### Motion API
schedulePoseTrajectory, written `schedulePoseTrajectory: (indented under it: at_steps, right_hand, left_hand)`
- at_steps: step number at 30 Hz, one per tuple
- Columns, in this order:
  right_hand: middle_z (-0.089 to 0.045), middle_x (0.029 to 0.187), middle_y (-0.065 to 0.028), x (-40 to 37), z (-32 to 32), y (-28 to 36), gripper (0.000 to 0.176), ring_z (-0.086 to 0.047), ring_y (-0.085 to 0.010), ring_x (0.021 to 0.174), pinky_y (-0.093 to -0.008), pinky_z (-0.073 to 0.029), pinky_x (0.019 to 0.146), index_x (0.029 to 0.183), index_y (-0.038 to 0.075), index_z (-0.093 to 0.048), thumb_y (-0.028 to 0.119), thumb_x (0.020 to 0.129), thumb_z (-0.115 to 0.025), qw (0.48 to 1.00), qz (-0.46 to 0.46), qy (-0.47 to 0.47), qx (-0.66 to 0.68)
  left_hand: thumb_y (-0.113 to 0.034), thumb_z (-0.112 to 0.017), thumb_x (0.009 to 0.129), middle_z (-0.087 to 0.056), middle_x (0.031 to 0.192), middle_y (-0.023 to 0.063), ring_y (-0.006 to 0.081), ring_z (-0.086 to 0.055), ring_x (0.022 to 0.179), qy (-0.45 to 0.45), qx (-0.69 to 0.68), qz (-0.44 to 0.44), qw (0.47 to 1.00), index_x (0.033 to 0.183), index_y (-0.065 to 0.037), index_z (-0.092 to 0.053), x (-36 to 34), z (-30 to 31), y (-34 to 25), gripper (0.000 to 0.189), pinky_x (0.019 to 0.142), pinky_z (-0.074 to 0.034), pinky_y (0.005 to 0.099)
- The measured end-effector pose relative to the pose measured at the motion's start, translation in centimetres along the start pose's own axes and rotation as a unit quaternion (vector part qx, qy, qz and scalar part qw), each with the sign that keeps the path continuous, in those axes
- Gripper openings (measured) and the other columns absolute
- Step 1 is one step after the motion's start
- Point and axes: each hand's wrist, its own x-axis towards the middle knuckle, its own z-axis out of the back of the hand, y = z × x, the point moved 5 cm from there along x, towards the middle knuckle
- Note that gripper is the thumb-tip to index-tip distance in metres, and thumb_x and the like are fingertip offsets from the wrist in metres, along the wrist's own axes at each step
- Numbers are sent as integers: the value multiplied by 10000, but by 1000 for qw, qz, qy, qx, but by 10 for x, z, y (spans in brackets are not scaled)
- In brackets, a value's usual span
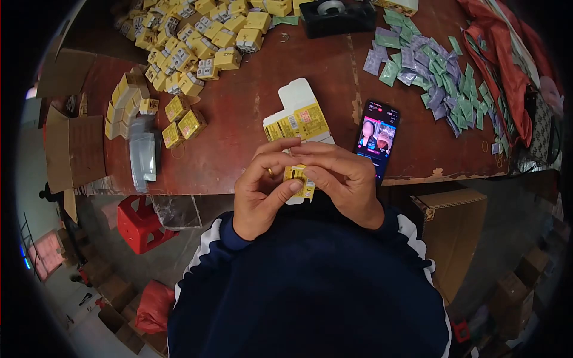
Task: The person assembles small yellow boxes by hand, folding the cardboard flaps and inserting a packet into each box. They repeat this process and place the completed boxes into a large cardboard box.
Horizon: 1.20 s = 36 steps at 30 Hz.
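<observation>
Between my two hands, just off the table's front edge, is a small yellow printed carton (296,174) with white flaps at its lower end. My left hand (262,186) has its thumb pressed on the carton's left side, fingers curled over the top. From the other side my right hand (345,180) grips it, thumb along its upper right. The fingertips of both hands meet above the carton and hide its far end. Behind them a flattened yellow and white carton (304,121) lies on the table, partly covered by my fingers.
A phone (377,136) with a lit screen lies right of my hands. Green and purple sachets (439,74) spread at the back right. A heap of yellow boxes (197,45) fills the back left. Clear plastic sleeves (142,156) and a tape dispenser (337,18) are on the table.
</observation>
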Motion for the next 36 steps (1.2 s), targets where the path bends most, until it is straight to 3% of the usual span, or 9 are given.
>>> schedulePoseTrajectory:
  at_steps: [6, 10, 14, 16, 18, 20, 25, 28, 36]
  right_hand:
    - [-697, 1105, -132, 5, 0, 16, 214, -692, -301, 987, -347, -568, 813, 1019, 6, -723, 17, 807, -748, 975, 159, 37, -152]
    - [-683, 1143, -130, 2, 3, 15, 224, -682, -296, 1015, -351, -564, 822, 1028, 16, -720, 21, 806, -752, 968, 170, 57, -175]
    - [-636, 1233, -158, 9, 9, 16, 245, -660, -287, 1075, -342, -560, 851, 1037, 18, -681, 12, 803, -754, 985, 78, 102, -117]
    - [-617, 1270, -166, 8, 11, 17, 244, -652, -277, 1100, -342, -559, 868, 1035, 17, -660, 5, 808, -750, 986, 71, 112, -105]
    - [-594, 1312, -172, 2, 12, 5, 240, -626, -237, 1152, -339, -547, 912, 1027, 17, -618, -27, 821, -733, 986, -90, 121, 65]
    - [-558, 1348, -200, 1, 16, 2, 252, -598, -243, 1190, -340, -528, 938, 1033, 14, -602, -35, 823, -733, 981, -88, 151, 85]
    - [-536, 1355, -239, -1, 18, -2, 288, -585, -272, 1209, -345, -513, 970, 1043, 7, -592, -41, 808, -752, 965, -56, 174, 186]
    - [-546, 1337, -249, -3, 19, -4, 304, -590, -286, 1203, -358, -515, 979, 1048, 1, -602, -27, 796, -771, 958, -81, 171, 214]
    - [-595, 1288, -268, 2, 20, 3, 218, -613, -293, 1189, -371, -509, 981, 956, -4, -664, -18, 778, -790, 970, -17, 203, 136]
  left_hand:
    - [57, -642, 906, -398, 1447, 180, 246, -529, 1250, -12, 16, -17, 1000, 1132, 2, -610, -3, 5, 5, 235, 996, -482, 348]
    - [65, -667, 883, -362, 1471, 173, 255, -522, 1266, -7, 16, -24, 1000, 1162, 7, -586, -2, 4, 5, 297, 1021, -487, 360]
    - [44, -730, 841, -345, 1472, 158, 271, -514, 1283, -44, 6, -10, 999, 1215, 10, -546, 3, -1, -5, 419, 1047, -483, 376]
    - [8, -797, 787, -346, 1457, 146, 277, -511, 1291, -18, 150, -42, 988, 1270, 9, -500, 2, 0, -8, 567, 1059, -481, 382]
    - [-11, -814, 775, -351, 1445, 144, 271, -517, 1284, -3, 196, -46, 979, 1280, 14, -493, 2, 0, -12, 599, 1055, -484, 384]
    - [-30, -831, 762, -356, 1434, 143, 264, -523, 1277, 10, 243, -49, 969, 1289, 18, -486, 3, -2, -15, 631, 1052, -486, 386]
    - [-80, -784, 836, -501, 1320, 120, 204, -561, 1188, 39, -16, 61, 997, 1290, -1, -491, 2, 11, 0, 547, 999, -480, 354]
    - [-103, -756, 870, -555, 1268, 99, 191, -559, 1174, 39, -60, 161, 984, 1289, -13, -488, 1, 7, -6, 505, 1002, -459, 344]
    - [-76, -692, 893, -575, 1250, 101, 194, -557, 1178, 62, -138, 191, 970, 1294, -28, -484, 5, 3, 2, 455, 1028, -438, 349]
